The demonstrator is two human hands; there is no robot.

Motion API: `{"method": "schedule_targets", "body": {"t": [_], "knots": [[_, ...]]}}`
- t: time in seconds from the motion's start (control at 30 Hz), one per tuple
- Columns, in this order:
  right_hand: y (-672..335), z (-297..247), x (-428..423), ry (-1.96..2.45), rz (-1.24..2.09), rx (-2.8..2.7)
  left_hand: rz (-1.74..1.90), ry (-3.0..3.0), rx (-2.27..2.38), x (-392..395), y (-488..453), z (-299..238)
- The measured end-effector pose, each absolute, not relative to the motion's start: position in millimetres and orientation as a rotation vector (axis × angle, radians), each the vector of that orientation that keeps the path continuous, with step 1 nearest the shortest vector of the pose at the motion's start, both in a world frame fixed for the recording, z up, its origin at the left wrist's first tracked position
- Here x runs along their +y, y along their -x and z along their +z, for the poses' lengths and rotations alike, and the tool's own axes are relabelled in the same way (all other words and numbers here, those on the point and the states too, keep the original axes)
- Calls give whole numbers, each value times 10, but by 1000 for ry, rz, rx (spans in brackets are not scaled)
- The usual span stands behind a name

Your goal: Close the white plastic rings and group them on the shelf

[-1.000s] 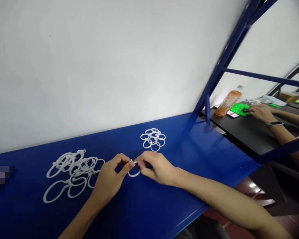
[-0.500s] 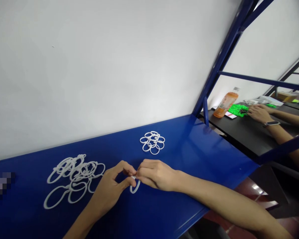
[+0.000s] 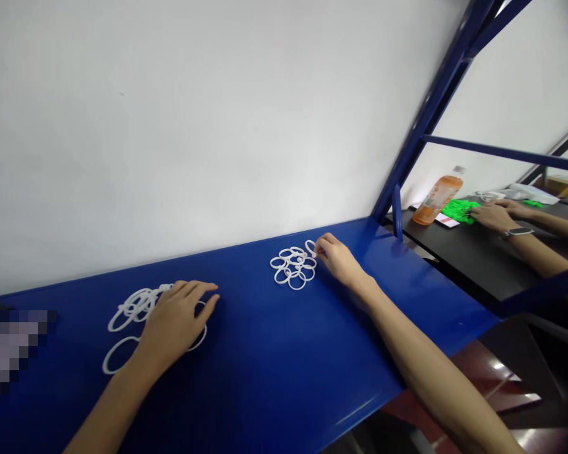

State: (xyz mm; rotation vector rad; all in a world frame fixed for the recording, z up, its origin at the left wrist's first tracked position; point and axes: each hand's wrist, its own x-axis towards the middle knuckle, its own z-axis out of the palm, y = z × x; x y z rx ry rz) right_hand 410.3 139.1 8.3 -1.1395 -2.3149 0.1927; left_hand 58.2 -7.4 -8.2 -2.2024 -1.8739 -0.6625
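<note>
My right hand reaches to the back of the blue table and pinches a thin white plastic ring by its near side. That ring is at the right edge of a flat cluster of similar white rings, which overlap and have small knobs. My left hand is open, fingers stretched, over a looser pile of larger white loops on the left. It hides part of that pile, and I cannot tell whether it touches the loops.
The blue table runs along a white wall. A blue metal frame rises at its right end. Beyond it, another person's hands work at a black table near bright green pieces and an orange drink bottle. A blurred-out object lies far left.
My hands have parted. The right carried a white ring up and right to the cluster. The left let go and moved left over the larger loops, its fingers opening.
</note>
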Motion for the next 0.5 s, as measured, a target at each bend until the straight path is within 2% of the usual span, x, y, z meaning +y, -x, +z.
{"method": "schedule_targets", "body": {"t": [0.3,0.5], "knots": [[-4101,-81,1505,1149,225,-2393,-461,2334,-1955,-53,-193,-105],[-4125,-30,1461,1145,184,-2475,-549,2366,-1959,-44,-264,-96]]}}
